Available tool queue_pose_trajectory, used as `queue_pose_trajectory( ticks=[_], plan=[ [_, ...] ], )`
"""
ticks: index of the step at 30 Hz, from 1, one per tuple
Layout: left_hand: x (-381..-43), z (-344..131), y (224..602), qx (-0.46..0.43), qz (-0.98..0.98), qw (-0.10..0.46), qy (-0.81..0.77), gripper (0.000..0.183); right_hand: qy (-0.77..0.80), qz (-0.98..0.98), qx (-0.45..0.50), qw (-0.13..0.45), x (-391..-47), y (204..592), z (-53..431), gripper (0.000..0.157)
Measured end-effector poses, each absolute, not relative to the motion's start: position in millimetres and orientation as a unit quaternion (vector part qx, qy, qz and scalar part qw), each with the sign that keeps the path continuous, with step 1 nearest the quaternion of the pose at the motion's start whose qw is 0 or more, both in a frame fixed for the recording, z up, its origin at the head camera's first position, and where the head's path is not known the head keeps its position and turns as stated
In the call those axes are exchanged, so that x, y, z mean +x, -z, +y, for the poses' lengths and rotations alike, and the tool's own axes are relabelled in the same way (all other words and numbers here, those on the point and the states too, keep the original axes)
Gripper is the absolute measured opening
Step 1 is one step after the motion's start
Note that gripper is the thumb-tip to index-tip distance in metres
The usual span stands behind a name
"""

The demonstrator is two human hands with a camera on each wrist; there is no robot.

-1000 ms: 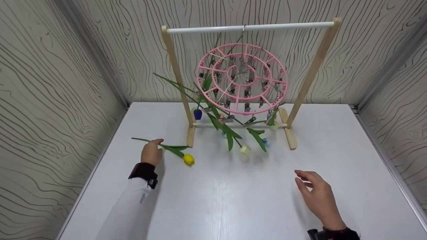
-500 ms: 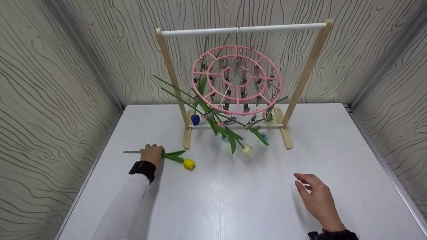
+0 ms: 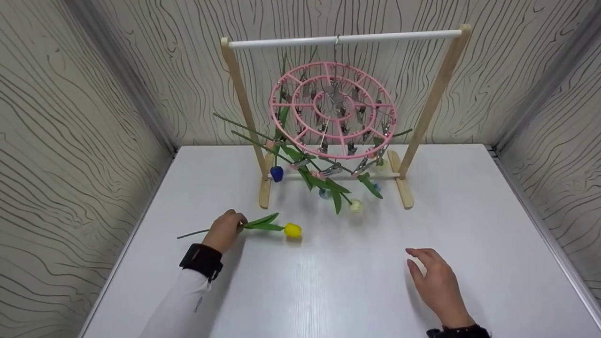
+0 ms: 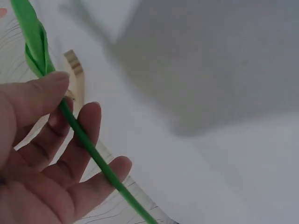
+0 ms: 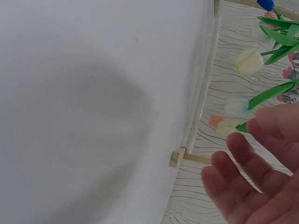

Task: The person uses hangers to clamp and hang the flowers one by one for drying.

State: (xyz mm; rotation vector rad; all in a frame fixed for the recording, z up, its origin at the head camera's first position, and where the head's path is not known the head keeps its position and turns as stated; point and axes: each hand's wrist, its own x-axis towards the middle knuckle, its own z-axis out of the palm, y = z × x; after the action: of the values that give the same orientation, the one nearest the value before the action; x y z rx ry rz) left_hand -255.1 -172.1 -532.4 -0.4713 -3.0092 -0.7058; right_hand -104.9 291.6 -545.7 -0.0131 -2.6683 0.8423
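Note:
My left hand (image 3: 225,231) pinches the green stem (image 4: 88,142) of a yellow tulip (image 3: 293,230) just below its leaves, thumb against the fingers. The bloom points right, over the table left of centre; the stem's tail sticks out to the left. At the right, my right hand (image 3: 439,286) hovers with loosely bent fingers and holds nothing. Behind both hands a round pink clip hanger (image 3: 333,136) hangs from a rack. Its metal clips hold several tulips, among them a blue one (image 3: 277,173) and a white one (image 3: 356,205). Some stems there are hidden by leaves.
The wooden rack has a white top bar (image 3: 399,36), slanted side posts and feet (image 3: 265,195) on the white table (image 3: 328,281). Wood-grain patterned panels (image 3: 70,164) enclose the back and both sides. Two tulip stems (image 3: 237,123) jut past the left post.
My left hand has taken up the yellow tulip from the table and brought it a little right and nearer. The pink hanger has swung slightly. My right hand has shifted slightly.

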Motion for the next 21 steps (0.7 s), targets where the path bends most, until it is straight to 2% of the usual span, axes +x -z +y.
queue_pose_trajectory(
  ticks=[3, 11, 21],
  plan=[
    [-243, -159, 524, -0.169, -0.958, 0.037, 0.231, 0.011, -0.282, -0.939, 0.010, 0.195, -106, 545, 286, 0.025],
    [-208, -105, 500, -0.279, -0.929, 0.115, 0.214, 0.011, -0.245, -0.917, 0.076, 0.307, -104, 528, 253, 0.030],
    [-169, -39, 483, -0.394, -0.888, 0.191, 0.139, 0.012, -0.241, -0.909, 0.135, 0.314, -88, 494, 205, 0.036]
  ],
)
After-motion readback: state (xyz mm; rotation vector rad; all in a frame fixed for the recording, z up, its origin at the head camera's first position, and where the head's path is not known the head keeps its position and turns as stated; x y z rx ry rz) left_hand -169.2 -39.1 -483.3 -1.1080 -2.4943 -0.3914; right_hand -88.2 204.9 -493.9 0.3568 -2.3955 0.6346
